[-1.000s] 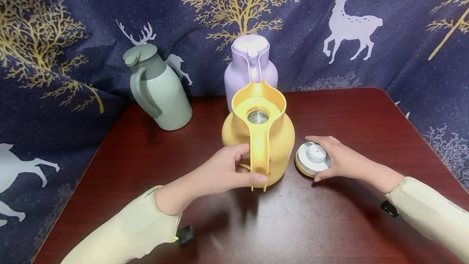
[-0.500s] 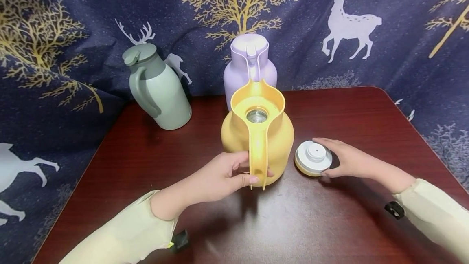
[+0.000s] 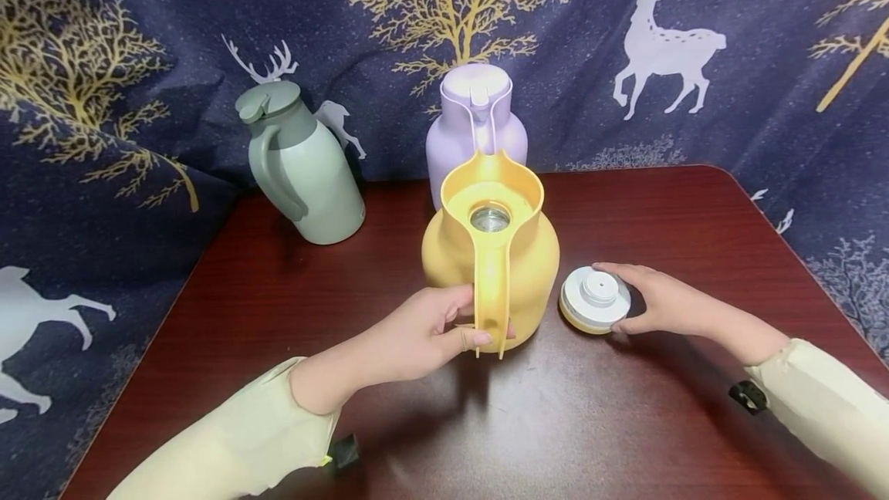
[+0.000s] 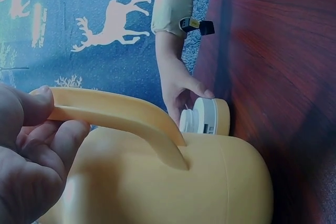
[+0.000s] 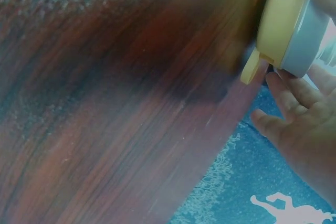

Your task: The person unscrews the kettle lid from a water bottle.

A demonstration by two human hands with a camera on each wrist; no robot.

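Handle (image 3: 491, 284) of yellow jug (image 3: 533, 268) was gripped by left hand (image 3: 420, 330), fingers curled round. Lid (image 3: 583, 304), white side up beside jug, was pinched by right hand (image 3: 663, 299) between thumb and fingers.

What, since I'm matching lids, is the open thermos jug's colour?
Yellow; the open thermos jug shows best in the head view.

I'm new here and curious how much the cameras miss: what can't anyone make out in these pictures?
Head view: lower front of the lilac jug, hidden behind the yellow jug.
Head view: the yellow jug's contents, the opening being too small.
Left wrist view: one end of the handle, covered by the left grip.
Right wrist view: part of the lid, cut off by the top and right edges.
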